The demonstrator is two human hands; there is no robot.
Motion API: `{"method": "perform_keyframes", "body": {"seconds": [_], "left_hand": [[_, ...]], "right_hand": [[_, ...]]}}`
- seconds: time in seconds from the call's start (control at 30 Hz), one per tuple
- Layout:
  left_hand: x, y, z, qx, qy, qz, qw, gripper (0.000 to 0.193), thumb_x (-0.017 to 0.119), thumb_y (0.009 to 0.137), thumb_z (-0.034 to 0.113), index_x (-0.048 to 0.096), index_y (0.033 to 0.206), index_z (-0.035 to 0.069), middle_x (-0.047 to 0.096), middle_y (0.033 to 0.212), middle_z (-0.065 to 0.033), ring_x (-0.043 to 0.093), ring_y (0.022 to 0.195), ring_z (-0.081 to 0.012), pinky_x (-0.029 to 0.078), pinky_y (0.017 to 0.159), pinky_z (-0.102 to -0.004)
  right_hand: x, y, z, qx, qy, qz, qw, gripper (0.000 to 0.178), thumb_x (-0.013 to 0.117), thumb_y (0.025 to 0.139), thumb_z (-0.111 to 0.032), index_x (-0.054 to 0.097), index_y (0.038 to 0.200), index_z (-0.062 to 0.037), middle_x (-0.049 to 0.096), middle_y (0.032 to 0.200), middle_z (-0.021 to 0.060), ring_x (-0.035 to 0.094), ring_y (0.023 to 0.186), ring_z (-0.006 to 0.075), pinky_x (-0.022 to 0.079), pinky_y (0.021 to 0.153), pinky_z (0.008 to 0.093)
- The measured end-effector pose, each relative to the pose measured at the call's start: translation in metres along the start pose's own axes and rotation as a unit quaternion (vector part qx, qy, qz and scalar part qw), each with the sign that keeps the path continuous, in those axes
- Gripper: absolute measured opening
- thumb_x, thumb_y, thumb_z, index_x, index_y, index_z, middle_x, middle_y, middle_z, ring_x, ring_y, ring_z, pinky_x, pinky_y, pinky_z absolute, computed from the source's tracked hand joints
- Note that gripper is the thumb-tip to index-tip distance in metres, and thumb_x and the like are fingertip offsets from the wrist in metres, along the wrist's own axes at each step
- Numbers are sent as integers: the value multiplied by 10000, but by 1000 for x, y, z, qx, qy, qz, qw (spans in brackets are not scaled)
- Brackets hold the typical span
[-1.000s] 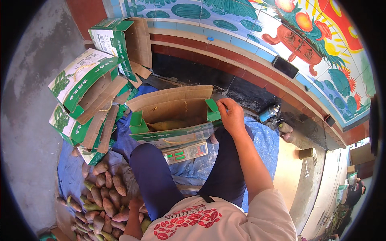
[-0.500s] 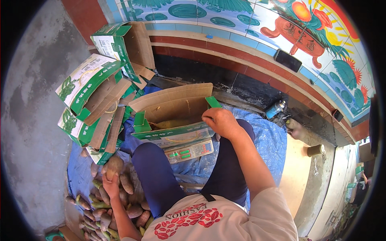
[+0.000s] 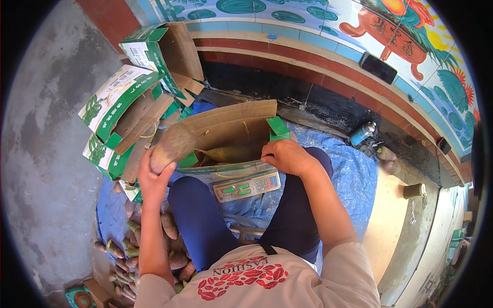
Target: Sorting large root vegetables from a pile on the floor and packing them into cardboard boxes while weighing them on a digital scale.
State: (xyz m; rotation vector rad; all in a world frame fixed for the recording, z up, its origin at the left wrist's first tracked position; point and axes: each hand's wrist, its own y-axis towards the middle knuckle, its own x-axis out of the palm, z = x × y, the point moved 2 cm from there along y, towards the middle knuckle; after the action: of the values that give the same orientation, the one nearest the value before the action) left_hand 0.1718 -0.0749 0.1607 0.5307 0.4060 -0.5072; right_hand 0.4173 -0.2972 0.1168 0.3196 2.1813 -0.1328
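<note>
At the left end of the open box (image 3: 241, 114), my left hand (image 3: 154, 177) grips a blurred root vegetable (image 3: 173, 143) by its lower end, thumb and fingers wrapped around it. My right hand (image 3: 287, 155) has its fingers curled at the box's near right corner; I can't tell whether they pinch the cardboard. Another root (image 3: 226, 154) lies inside the box. I judge the held one could slip, since its upper end hangs unsupported, or knock the box's left green flap (image 3: 188, 160). Dropped hard, it might bruise the root inside. Leaning on the rim could disturb the scale (image 3: 247, 186), just in front of the box.
</note>
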Motion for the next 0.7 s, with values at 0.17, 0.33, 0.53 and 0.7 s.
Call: {"method": "perform_keyframes", "body": {"seconds": [0.17,0.33,0.53,0.7], "left_hand": [[56,20,7,42,96,-114,988,534,747,642,170,539,1103,0,600,1027,-165,587,962,-267,442,862,-343],[99,29,4,41,230,-256,938,580,760,632,294,552,1100,21,602,1043,-187,579,967,-336,461,821,-384],[121,29,-11,-29,242,-367,898,499,750,644,325,589,1001,15,632,927,-206,611,880,-348,478,767,-399],[119,27,-16,-55,225,-375,898,441,732,669,330,592,918,-5,637,895,-221,616,860,-364,478,753,-407]], "right_hand": [[1,2,-1,-1,4,-3,1000,151,579,805,-205,651,848,-79,642,884,118,600,871,310,462,767,404],[1,1,-5,2,-13,12,1000,153,564,807,-204,642,835,-76,641,869,123,601,875,307,466,768,410],[6,4,-1,4,-7,15,1000,123,575,792,-179,634,817,-74,636,843,108,605,834,315,463,733,417],[6,6,-2,2,-13,0,1000,153,555,812,-199,644,831,-76,645,853,119,607,869,302,470,763,412]]}}
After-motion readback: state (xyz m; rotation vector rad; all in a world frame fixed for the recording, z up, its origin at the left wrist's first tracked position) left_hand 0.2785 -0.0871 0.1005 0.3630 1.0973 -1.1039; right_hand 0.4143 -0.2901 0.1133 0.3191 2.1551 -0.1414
